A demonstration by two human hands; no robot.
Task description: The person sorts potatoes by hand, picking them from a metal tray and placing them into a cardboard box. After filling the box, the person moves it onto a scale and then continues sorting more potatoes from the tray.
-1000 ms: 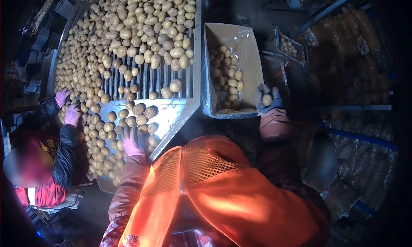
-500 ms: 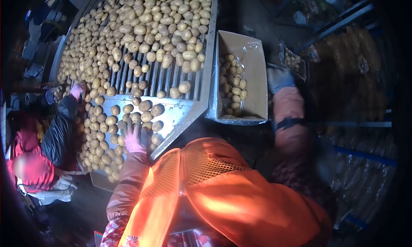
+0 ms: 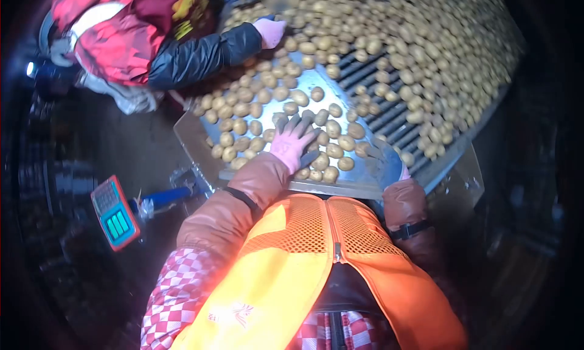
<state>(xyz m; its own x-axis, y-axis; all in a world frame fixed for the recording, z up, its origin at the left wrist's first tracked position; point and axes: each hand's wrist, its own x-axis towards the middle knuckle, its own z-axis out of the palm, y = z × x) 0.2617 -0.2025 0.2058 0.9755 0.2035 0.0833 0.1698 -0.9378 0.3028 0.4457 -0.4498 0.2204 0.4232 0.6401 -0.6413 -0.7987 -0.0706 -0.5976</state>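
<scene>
My left hand [image 3: 293,142], in a pink glove with grey coated fingers, is spread over potatoes [image 3: 333,128] on the shiny metal chute [image 3: 315,81]. Its fingers point away from me, and potatoes lie around them. At the chute's right side, my right hand [image 3: 387,162] wears a similar glove. Its fingers reach out towards a potato [image 3: 362,149] near the lower end of the roller bars [image 3: 389,115]; the fingertips are right beside that potato.
A co-worker's gloved hand [image 3: 269,31] is over potatoes at the upper left. A cardboard box [image 3: 198,146] stands below the chute's left end, another [image 3: 463,176] at the right. A scale display [image 3: 115,213] stands at lower left. Many potatoes [image 3: 450,52] cover the upper rollers.
The view has turned left. My right hand has come from beyond the right-hand box to the chute beside the rollers. My left hand stays spread over the potatoes.
</scene>
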